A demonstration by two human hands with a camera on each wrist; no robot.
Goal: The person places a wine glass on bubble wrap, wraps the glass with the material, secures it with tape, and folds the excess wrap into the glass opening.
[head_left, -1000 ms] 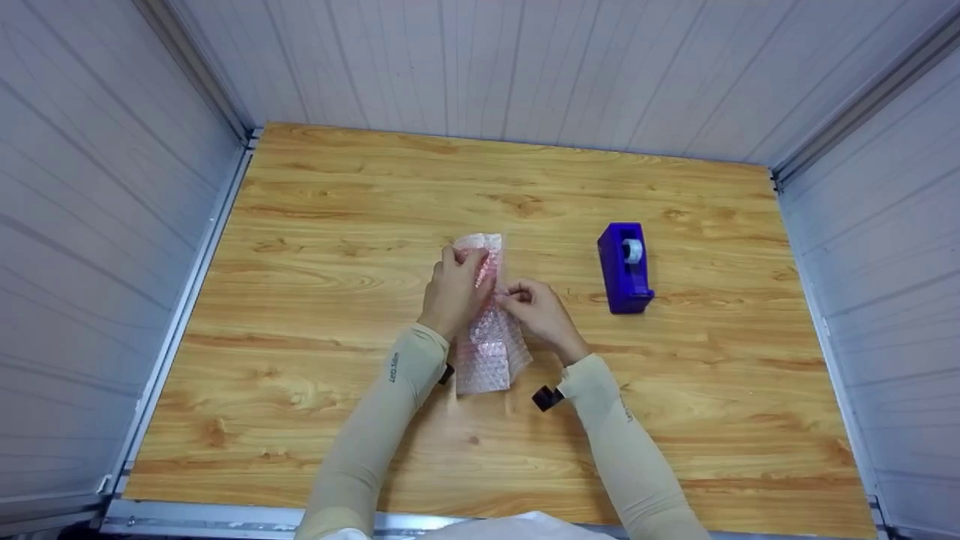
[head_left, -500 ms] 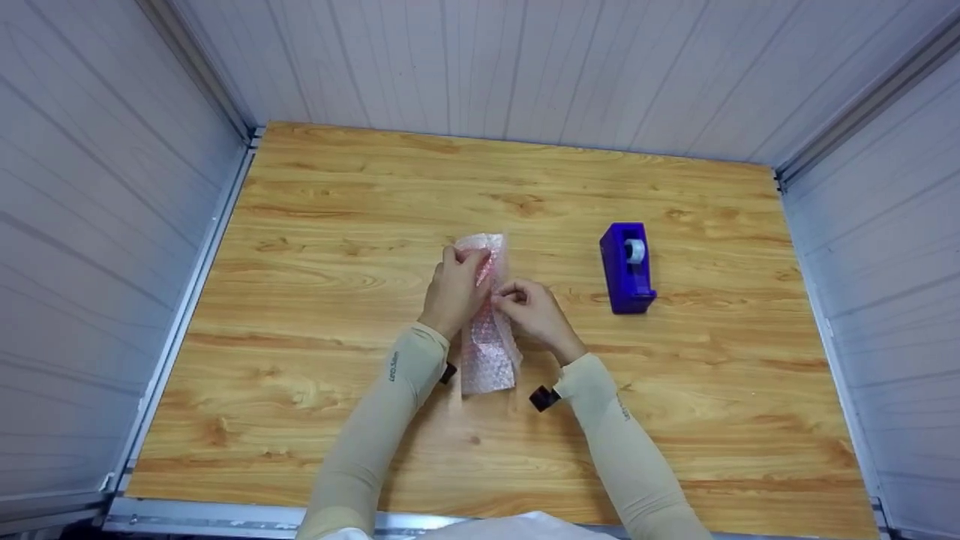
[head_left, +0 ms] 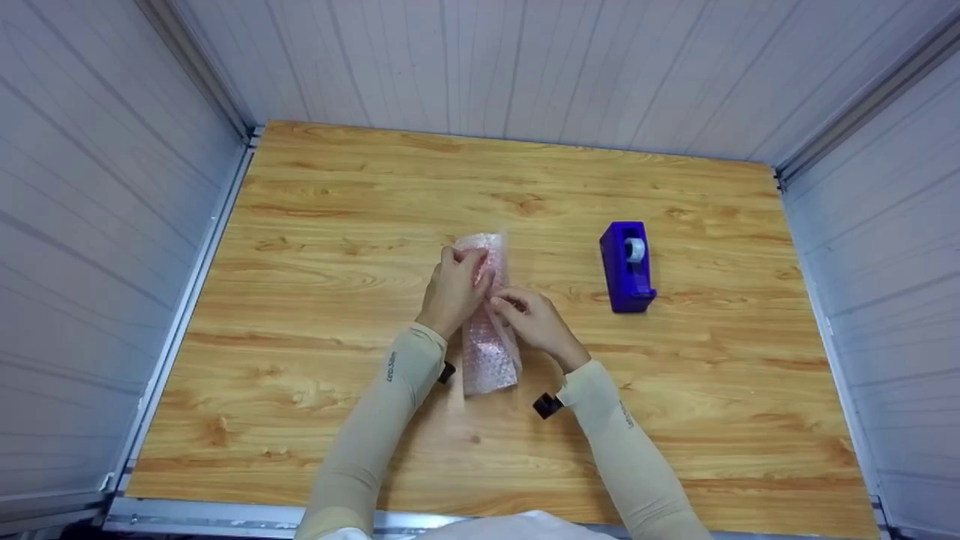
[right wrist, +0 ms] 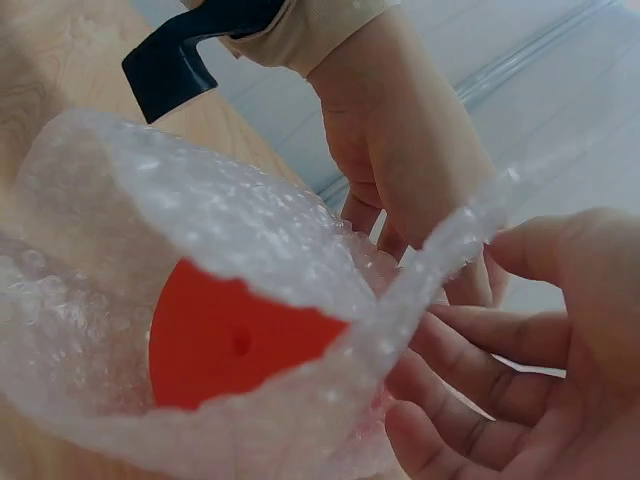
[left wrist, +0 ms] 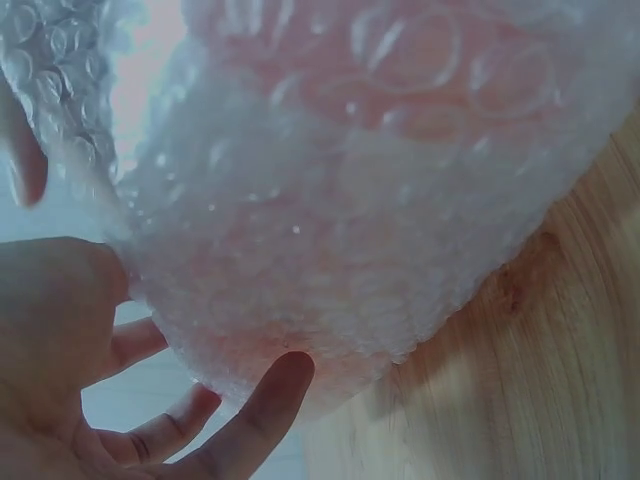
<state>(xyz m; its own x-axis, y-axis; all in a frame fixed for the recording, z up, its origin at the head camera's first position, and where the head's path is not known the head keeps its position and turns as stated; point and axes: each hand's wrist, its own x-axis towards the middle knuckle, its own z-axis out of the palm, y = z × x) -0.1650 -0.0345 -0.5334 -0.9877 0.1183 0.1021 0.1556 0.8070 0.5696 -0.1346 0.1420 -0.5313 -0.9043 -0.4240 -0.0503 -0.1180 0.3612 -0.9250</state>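
From the head view I see the bubble wrap [head_left: 489,364] standing out in the middle of the tabletop [head_left: 322,247], with the left hand [head_left: 450,294] bent over its left side and the right hand [head_left: 541,322] pinching at its right edge. A blue tape dispenser [head_left: 624,281] sits off to the right, well apart. On my left wrist feed, the left hand's curved fingers hold the wrap, a fingertip against its surface. The right wrist feed shows the right hand's thumb and fingers nearly together on the wrap's edge (a red object [right wrist: 225,345] shows inside).
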